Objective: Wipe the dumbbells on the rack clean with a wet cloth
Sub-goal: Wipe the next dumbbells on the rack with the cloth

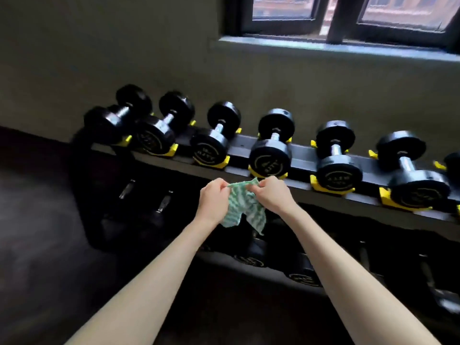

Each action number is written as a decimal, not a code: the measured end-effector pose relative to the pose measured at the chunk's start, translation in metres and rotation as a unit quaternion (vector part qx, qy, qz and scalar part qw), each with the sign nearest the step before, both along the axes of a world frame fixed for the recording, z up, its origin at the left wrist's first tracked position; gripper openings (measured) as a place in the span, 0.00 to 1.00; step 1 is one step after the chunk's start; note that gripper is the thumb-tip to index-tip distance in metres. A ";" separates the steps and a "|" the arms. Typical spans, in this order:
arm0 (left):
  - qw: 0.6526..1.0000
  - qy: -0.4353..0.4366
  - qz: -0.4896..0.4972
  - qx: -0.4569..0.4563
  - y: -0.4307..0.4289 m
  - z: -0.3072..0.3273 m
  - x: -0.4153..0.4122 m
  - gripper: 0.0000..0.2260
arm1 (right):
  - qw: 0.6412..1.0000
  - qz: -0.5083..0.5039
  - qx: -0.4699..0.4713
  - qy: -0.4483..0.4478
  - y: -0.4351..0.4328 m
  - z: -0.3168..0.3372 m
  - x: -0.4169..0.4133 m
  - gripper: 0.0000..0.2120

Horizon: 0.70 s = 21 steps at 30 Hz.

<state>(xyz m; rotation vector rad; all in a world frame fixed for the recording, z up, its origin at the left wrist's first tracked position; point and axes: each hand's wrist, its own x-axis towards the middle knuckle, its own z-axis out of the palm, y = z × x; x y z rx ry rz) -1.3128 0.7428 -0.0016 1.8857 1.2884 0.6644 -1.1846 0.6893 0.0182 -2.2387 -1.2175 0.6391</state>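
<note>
Centrally in the frame, the left hand [214, 197] and right hand [271, 192] each pinch the top edge of a green-and-white striped cloth [242, 207], which hangs crumpled between them. Just above, black dumbbells [271, 143] sit in yellow cradles [323, 186] along the rack's top rail [305, 158], below a window [348, 18] at upper right.

My left hand [214, 199] and right hand [271, 193] were bare; my left forearm [161, 270] and right forearm [343, 270] were bare and uncovered too.
</note>
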 end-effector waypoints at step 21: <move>0.939 0.248 -0.021 -0.236 0.324 -0.120 -0.316 0.22 | 0.994 0.078 0.015 0.080 0.375 -0.144 -0.268 0.18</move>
